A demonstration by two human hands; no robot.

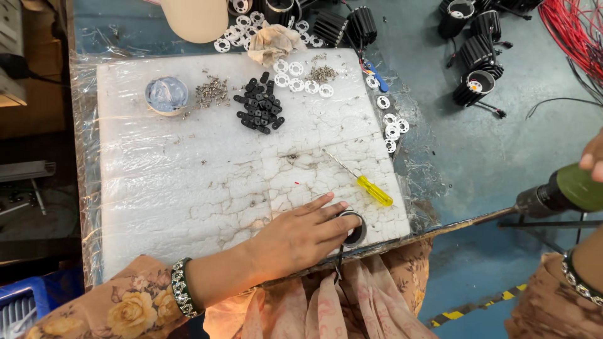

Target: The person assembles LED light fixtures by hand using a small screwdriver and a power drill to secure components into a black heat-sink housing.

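My left hand presses the round black housing at the foam pad's near edge; right hand grips the power driver beyond it; the housing could slip off.

The left hand covers most of a round black part, so only its rim shows. The right hand is cut off by the picture's edge, as is the rear of the green power screwdriver. The small screws are too tiny to tell apart.
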